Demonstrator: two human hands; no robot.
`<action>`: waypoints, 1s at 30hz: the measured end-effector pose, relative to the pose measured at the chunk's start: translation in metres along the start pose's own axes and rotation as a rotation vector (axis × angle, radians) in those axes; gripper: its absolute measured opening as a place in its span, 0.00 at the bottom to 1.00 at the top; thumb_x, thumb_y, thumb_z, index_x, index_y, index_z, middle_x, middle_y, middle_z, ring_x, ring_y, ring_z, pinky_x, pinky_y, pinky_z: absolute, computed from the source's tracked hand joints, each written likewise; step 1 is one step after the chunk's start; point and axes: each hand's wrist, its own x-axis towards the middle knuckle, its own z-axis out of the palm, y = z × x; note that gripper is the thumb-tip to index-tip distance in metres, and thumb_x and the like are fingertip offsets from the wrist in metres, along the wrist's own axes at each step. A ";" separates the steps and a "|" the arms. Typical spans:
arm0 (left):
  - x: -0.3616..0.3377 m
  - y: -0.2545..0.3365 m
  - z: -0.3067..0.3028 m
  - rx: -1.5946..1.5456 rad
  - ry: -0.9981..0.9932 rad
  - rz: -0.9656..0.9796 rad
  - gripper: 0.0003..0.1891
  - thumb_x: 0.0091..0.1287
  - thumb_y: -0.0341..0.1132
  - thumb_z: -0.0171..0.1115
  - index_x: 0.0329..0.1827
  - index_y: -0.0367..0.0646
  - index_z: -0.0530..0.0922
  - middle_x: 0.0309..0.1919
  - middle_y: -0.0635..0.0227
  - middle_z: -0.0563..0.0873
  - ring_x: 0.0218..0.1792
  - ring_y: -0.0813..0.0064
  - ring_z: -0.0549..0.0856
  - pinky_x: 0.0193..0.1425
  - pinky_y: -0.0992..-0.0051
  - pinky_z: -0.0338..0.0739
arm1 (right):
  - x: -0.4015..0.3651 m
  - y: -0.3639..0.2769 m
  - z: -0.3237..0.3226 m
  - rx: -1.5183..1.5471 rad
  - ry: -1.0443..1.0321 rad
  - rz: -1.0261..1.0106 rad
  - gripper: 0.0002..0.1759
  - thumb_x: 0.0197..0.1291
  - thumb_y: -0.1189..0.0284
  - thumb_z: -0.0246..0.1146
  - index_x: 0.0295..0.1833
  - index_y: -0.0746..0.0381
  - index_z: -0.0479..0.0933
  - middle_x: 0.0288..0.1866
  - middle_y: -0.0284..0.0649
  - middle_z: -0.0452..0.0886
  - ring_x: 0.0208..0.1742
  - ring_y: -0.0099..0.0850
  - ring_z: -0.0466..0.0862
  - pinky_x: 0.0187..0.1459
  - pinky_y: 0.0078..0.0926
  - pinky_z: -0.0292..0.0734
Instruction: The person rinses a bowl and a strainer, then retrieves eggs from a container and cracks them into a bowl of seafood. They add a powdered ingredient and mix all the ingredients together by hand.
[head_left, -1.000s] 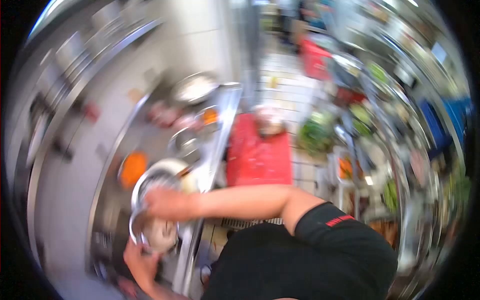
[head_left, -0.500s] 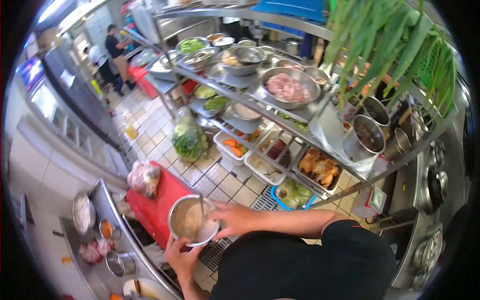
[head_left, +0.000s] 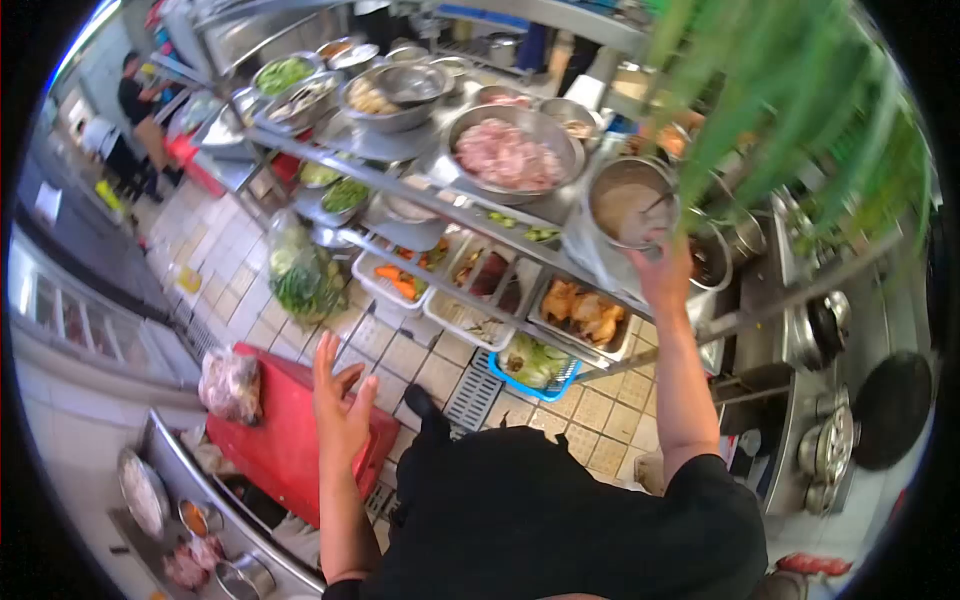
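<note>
My right hand (head_left: pixel 664 268) reaches out to the steel shelf, its fingers closed on the near rim of a metal bowl (head_left: pixel 625 205). Inside the bowl are a pale brownish mixture and a utensil whose handle leans on the side. The bowl is over the shelf's right part, beside a wide bowl of raw pink meat (head_left: pixel 510 155) and against the pots under the hanging green leaves (head_left: pixel 780 120). My left hand (head_left: pixel 342 405) is raised with fingers apart, holding nothing. In this view it overlaps the red cutting board (head_left: pixel 285 435).
A bagged lump of meat (head_left: pixel 230 383) lies on the board's far end. Trays of vegetables and a tray of cooked-looking poultry (head_left: pixel 583 310) fill the lower shelf. Left stands a steel counter with bowls (head_left: pixel 145 492). Two people (head_left: pixel 143 105) are far back left. A stove line runs along the right.
The bowl, held earlier by both hands near the red board, has moved up and right to the shelf in my right hand. My left hand has let go. The view has turned right.
</note>
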 end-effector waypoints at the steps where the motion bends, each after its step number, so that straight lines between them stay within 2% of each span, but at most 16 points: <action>1: 0.007 -0.015 -0.013 0.040 0.014 -0.039 0.47 0.65 0.27 0.72 0.85 0.39 0.54 0.82 0.51 0.63 0.64 0.60 0.82 0.65 0.62 0.80 | 0.001 0.004 0.014 -0.015 -0.003 0.068 0.22 0.46 0.69 0.83 0.44 0.65 0.82 0.59 0.50 0.81 0.56 0.50 0.83 0.58 0.41 0.79; 5: 0.029 -0.065 -0.068 0.270 0.054 -0.091 0.42 0.68 0.27 0.70 0.83 0.40 0.59 0.78 0.49 0.69 0.64 0.60 0.83 0.64 0.66 0.81 | -0.001 0.019 0.061 -0.249 0.009 0.080 0.19 0.53 0.67 0.80 0.46 0.65 0.83 0.55 0.51 0.82 0.54 0.52 0.83 0.57 0.44 0.77; 7: 0.037 -0.097 -0.101 0.303 0.125 -0.095 0.39 0.68 0.29 0.71 0.81 0.39 0.63 0.76 0.49 0.72 0.63 0.60 0.84 0.63 0.64 0.82 | -0.012 0.025 0.069 -0.149 0.008 0.258 0.20 0.60 0.63 0.77 0.49 0.65 0.83 0.53 0.53 0.84 0.52 0.52 0.83 0.58 0.46 0.75; 8: 0.038 -0.121 -0.123 0.344 0.147 -0.126 0.39 0.67 0.30 0.72 0.81 0.40 0.64 0.75 0.52 0.74 0.58 0.62 0.86 0.61 0.65 0.82 | -0.015 0.025 0.069 -0.162 0.041 0.249 0.25 0.62 0.60 0.76 0.56 0.66 0.82 0.54 0.53 0.84 0.54 0.51 0.83 0.62 0.46 0.74; 9: 0.036 -0.140 -0.144 0.385 0.168 -0.162 0.39 0.67 0.32 0.74 0.80 0.42 0.66 0.75 0.55 0.76 0.53 0.64 0.88 0.59 0.65 0.83 | -0.021 0.029 0.070 -0.303 0.036 0.209 0.37 0.61 0.58 0.76 0.68 0.68 0.75 0.65 0.58 0.77 0.67 0.54 0.76 0.70 0.47 0.70; 11: 0.033 -0.161 -0.182 0.487 0.211 -0.279 0.33 0.66 0.33 0.74 0.75 0.40 0.72 0.68 0.52 0.81 0.53 0.60 0.89 0.58 0.63 0.83 | -0.021 -0.024 0.059 -0.470 0.087 0.188 0.52 0.61 0.55 0.77 0.82 0.64 0.59 0.77 0.60 0.59 0.75 0.57 0.64 0.76 0.54 0.62; 12: 0.035 -0.171 -0.202 0.587 0.229 -0.378 0.28 0.65 0.35 0.74 0.69 0.39 0.78 0.62 0.49 0.85 0.53 0.56 0.89 0.57 0.61 0.83 | -0.007 -0.074 0.057 -0.550 0.111 0.362 0.48 0.63 0.59 0.76 0.80 0.66 0.61 0.75 0.57 0.60 0.71 0.53 0.69 0.73 0.51 0.66; 13: 0.036 -0.184 -0.224 0.590 0.238 -0.389 0.28 0.65 0.35 0.74 0.69 0.39 0.78 0.62 0.49 0.85 0.53 0.56 0.89 0.57 0.61 0.83 | 0.003 -0.095 0.060 -0.545 0.100 0.354 0.48 0.63 0.59 0.76 0.80 0.66 0.61 0.75 0.57 0.60 0.71 0.53 0.69 0.73 0.51 0.66; 15: 0.045 -0.213 -0.262 0.660 0.198 -0.566 0.17 0.63 0.36 0.75 0.52 0.39 0.87 0.49 0.49 0.90 0.50 0.54 0.90 0.55 0.62 0.83 | 0.007 -0.127 0.070 -0.230 0.281 0.135 0.42 0.65 0.64 0.74 0.78 0.67 0.63 0.75 0.56 0.61 0.68 0.48 0.73 0.70 0.47 0.70; 16: 0.054 -0.228 -0.275 0.659 0.191 -0.572 0.17 0.63 0.36 0.75 0.52 0.39 0.87 0.49 0.49 0.90 0.50 0.54 0.90 0.55 0.62 0.83 | 0.012 -0.142 0.081 -0.203 0.294 -0.011 0.34 0.68 0.71 0.70 0.75 0.68 0.65 0.73 0.53 0.63 0.63 0.42 0.76 0.67 0.42 0.72; 18: 0.078 -0.257 -0.295 0.923 0.088 -0.745 0.10 0.63 0.36 0.73 0.33 0.37 0.89 0.50 0.54 0.91 0.51 0.57 0.90 0.54 0.63 0.83 | 0.021 -0.179 0.111 -0.048 0.245 -0.082 0.32 0.68 0.73 0.68 0.73 0.69 0.66 0.72 0.52 0.64 0.61 0.41 0.76 0.66 0.41 0.73; 19: 0.088 -0.277 -0.302 0.923 0.074 -0.751 0.10 0.63 0.36 0.73 0.33 0.37 0.89 0.50 0.54 0.91 0.51 0.57 0.90 0.54 0.63 0.83 | 0.024 -0.200 0.124 0.108 0.194 -0.150 0.30 0.68 0.74 0.66 0.72 0.69 0.66 0.71 0.50 0.65 0.60 0.41 0.76 0.64 0.41 0.73; 21: 0.113 -0.304 -0.313 0.866 0.255 -0.308 0.10 0.61 0.35 0.75 0.30 0.35 0.87 0.50 0.56 0.91 0.50 0.54 0.90 0.54 0.62 0.83 | 0.031 -0.237 0.163 0.198 0.215 -0.157 0.26 0.66 0.76 0.65 0.68 0.68 0.69 0.67 0.49 0.70 0.57 0.40 0.76 0.61 0.38 0.74; 23: 0.148 -0.287 -0.314 0.805 0.306 -0.300 0.10 0.60 0.34 0.75 0.30 0.35 0.87 0.48 0.55 0.91 0.50 0.54 0.89 0.54 0.63 0.82 | 0.034 -0.269 0.193 0.212 -0.059 -0.159 0.23 0.64 0.75 0.66 0.64 0.67 0.74 0.61 0.49 0.75 0.55 0.39 0.78 0.59 0.36 0.75; 28: 0.183 -0.296 -0.341 0.689 0.448 -0.297 0.07 0.58 0.28 0.75 0.38 0.35 0.88 0.47 0.54 0.91 0.50 0.58 0.90 0.52 0.64 0.83 | 0.056 -0.340 0.290 0.339 -0.392 -0.125 0.22 0.62 0.74 0.69 0.61 0.66 0.77 0.54 0.46 0.79 0.50 0.37 0.80 0.55 0.34 0.78; 30: 0.183 -0.294 -0.346 0.457 0.483 -0.542 0.17 0.57 0.25 0.74 0.50 0.38 0.85 0.48 0.53 0.90 0.50 0.58 0.90 0.54 0.64 0.83 | 0.071 -0.373 0.325 0.417 -0.645 -0.045 0.24 0.61 0.73 0.70 0.63 0.65 0.77 0.52 0.45 0.80 0.48 0.37 0.82 0.53 0.33 0.79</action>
